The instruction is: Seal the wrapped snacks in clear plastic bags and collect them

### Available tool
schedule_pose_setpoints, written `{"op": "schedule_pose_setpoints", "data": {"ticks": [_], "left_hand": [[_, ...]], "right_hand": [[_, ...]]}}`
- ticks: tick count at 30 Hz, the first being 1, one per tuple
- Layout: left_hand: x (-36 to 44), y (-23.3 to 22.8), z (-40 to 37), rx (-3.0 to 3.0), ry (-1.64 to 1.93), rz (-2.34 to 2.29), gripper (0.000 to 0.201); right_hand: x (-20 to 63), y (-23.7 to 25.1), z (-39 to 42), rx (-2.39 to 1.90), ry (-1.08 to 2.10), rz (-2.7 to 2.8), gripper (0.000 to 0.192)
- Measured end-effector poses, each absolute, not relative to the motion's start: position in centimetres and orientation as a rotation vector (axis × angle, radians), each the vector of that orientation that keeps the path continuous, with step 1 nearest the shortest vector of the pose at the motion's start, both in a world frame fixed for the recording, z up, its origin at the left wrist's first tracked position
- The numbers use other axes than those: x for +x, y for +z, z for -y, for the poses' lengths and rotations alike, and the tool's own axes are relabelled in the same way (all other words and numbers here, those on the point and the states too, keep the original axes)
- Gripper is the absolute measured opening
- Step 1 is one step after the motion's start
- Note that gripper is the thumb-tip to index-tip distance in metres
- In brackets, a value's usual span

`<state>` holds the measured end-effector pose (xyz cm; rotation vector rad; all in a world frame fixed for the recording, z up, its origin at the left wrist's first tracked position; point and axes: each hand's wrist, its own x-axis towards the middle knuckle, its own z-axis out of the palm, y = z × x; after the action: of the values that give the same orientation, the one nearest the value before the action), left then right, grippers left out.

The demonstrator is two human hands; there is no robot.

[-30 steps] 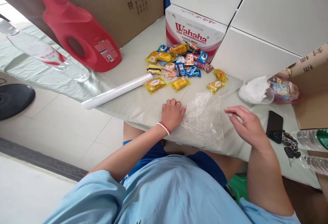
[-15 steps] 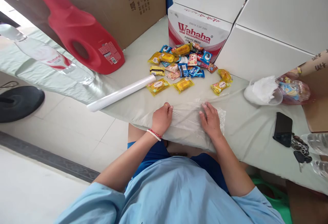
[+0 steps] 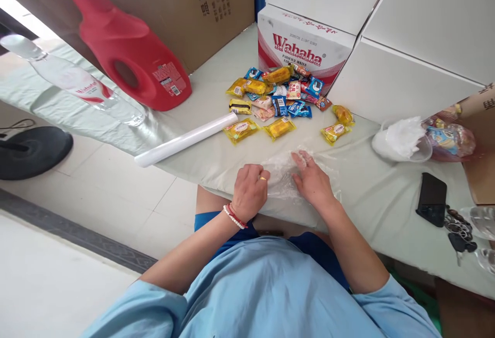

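Clear plastic film [image 3: 280, 178], thin, colourless and crumpled, lies just below the centre of the frame near the desk's front edge; fine creases and pale glints mark its surface, and the desk shows through it. The left hand [image 3: 249, 191] has its fingers curled into a loose fist, closed on the film's left side. The right hand [image 3: 315, 183] has its fingers partly spread and bent – film clings about the fingertips, with no firm grip visible.

The desk [image 3: 375, 212] is covered in pale grey-green cloth, wrinkled at right. Upper centre: wrapped snacks [image 3: 278, 103] in yellow, blue and red, heaped before a Wahaha carton [image 3: 297, 34]. Centre left: a white roll [image 3: 185, 139], set diagonally. Upper left: a red jug [image 3: 154, 78] and a clear bottle [image 3: 83, 88] – both standing before a brown carton [image 3: 166, 13]. Right: a black phone [image 3: 432, 199] beside keys [image 3: 460, 235]. Lower left: a tiled floor [image 3: 131, 183].
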<state>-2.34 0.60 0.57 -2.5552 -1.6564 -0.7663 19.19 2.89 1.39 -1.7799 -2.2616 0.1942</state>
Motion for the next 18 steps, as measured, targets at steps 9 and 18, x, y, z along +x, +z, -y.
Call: {"op": "schedule_pose_setpoints", "data": {"ticks": [9,18], "left_hand": [[1.8,2.9,-3.8,-3.047,-0.093,1.631,0.040],[2.4,2.5,-8.3,-2.612,-0.030,2.109,0.050]], "right_hand": [[19.1,1.5,-5.1,-1.930,0.368,2.325,0.094],[20.0,1.6,-3.5,-1.708,0.480,2.321,0.065]]}}
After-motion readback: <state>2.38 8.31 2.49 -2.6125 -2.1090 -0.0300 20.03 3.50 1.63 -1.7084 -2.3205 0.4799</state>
